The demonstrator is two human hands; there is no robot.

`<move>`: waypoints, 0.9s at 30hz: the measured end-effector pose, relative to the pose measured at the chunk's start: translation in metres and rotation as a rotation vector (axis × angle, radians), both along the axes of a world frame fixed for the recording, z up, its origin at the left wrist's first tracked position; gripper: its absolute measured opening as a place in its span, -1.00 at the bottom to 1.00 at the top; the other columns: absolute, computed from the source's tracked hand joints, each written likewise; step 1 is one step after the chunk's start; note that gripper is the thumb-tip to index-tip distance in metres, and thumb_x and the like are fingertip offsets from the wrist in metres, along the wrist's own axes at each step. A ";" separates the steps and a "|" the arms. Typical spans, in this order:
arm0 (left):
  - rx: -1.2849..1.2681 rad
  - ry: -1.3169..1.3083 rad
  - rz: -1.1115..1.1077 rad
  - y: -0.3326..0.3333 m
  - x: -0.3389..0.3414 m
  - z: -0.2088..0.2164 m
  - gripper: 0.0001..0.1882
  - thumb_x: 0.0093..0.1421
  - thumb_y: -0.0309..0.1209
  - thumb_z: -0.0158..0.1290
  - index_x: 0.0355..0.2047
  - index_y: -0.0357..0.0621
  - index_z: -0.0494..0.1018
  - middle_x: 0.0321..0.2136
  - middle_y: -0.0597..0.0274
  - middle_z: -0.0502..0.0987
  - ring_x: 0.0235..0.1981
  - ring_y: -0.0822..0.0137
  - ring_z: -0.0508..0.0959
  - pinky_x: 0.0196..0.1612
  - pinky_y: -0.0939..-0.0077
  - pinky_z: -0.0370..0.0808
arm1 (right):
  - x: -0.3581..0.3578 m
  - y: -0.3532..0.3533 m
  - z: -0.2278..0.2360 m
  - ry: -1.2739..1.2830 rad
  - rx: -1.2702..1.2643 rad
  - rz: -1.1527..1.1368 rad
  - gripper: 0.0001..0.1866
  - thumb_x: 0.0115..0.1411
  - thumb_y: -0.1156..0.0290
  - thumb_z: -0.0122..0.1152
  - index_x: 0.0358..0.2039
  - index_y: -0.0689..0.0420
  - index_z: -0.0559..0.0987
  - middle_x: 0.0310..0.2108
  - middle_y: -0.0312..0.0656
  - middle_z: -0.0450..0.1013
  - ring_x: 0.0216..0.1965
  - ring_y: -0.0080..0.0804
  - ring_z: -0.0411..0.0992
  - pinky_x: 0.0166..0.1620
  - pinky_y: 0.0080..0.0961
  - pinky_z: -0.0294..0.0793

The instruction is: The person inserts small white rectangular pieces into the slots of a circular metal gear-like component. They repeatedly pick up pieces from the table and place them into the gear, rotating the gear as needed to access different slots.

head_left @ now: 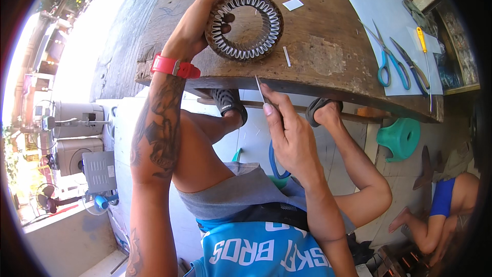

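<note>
My left hand (197,23) grips a motor stator (275,25), a thick brown ring, over the wooden bench. Its fingers reach into the central hole and its thumb lies along the outside. White insulation paper loops line the slots all around the inner rim. Below and right of the ring, my right hand (294,141) is closed around scissors (272,159). A narrow blade pokes up past its thumb and forefinger, and a blue handle loop shows under the palm. The blade tip is apart from the stator.
On the wooden bench (215,77) lie a white paper piece (292,4) and a thin white strip (287,56). Blue-handled scissors (392,64), pliers (411,64) and a yellow-handled screwdriver (423,46) rest at right. A green stool (398,139) stands below; another person (451,210) sits lower right.
</note>
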State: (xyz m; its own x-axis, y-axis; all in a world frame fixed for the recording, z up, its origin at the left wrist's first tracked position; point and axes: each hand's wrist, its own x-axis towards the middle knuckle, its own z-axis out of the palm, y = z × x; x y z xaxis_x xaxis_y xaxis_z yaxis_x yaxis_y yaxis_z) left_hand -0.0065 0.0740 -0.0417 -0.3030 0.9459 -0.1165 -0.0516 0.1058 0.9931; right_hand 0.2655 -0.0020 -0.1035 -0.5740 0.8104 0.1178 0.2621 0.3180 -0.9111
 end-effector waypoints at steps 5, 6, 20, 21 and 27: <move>0.157 0.160 -0.164 -0.016 0.021 0.010 -0.46 0.38 -0.03 0.27 0.11 -0.24 0.64 -0.15 0.18 0.72 -0.23 0.43 0.68 -0.12 0.54 0.64 | -0.002 0.011 0.000 -0.017 -0.059 -0.023 -0.62 0.63 0.24 -0.01 0.35 0.01 0.49 -0.22 0.05 0.69 -0.25 0.12 0.69 -0.21 -0.11 0.59; 0.229 0.235 -0.188 -0.018 0.027 0.010 -0.44 0.37 -0.03 0.29 0.13 -0.27 0.63 -0.11 0.15 0.73 -0.17 0.40 0.71 -0.05 0.52 0.64 | -0.003 0.013 -0.001 -0.016 -0.077 -0.017 -0.62 0.63 0.24 -0.02 0.35 0.01 0.49 -0.22 0.05 0.69 -0.26 0.12 0.69 -0.21 -0.11 0.59; 0.217 0.443 -0.228 -0.023 0.044 0.014 -0.49 0.29 -0.04 0.35 0.03 -0.22 0.70 -0.13 0.11 0.75 -0.07 0.37 0.71 0.08 0.43 0.61 | -0.014 0.018 -0.001 -0.481 0.380 -0.020 -0.60 0.57 0.28 0.06 0.35 -0.04 0.46 -0.48 -0.03 0.63 -0.51 -0.01 0.67 -0.48 -0.10 0.62; 0.199 0.450 -0.235 -0.022 0.045 0.015 -0.49 0.29 -0.05 0.35 0.03 -0.22 0.70 -0.13 0.11 0.75 -0.07 0.37 0.71 0.09 0.43 0.61 | -0.013 0.020 0.003 -0.512 0.412 0.006 -0.59 0.54 0.30 0.09 0.35 -0.05 0.47 -0.49 -0.05 0.62 -0.54 -0.04 0.66 -0.51 -0.13 0.61; 0.169 0.372 -0.239 -0.023 0.046 0.020 -0.52 0.33 -0.10 0.33 0.05 -0.25 0.68 -0.12 0.13 0.74 -0.05 0.37 0.71 0.09 0.44 0.61 | -0.007 0.020 0.018 -0.702 0.613 0.085 -0.48 0.43 0.35 0.18 0.39 -0.02 0.45 -0.47 -0.07 0.59 -0.56 -0.10 0.64 -0.53 -0.24 0.60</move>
State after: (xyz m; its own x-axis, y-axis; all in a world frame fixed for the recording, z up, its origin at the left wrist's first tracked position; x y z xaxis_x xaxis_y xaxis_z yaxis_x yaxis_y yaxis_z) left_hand 0.0392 0.0507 -0.0217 -0.0662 0.9906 0.1200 0.3174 -0.0931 0.9437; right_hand 0.2584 0.0182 -0.0860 -0.7299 0.6739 0.1145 0.6430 0.7337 -0.2198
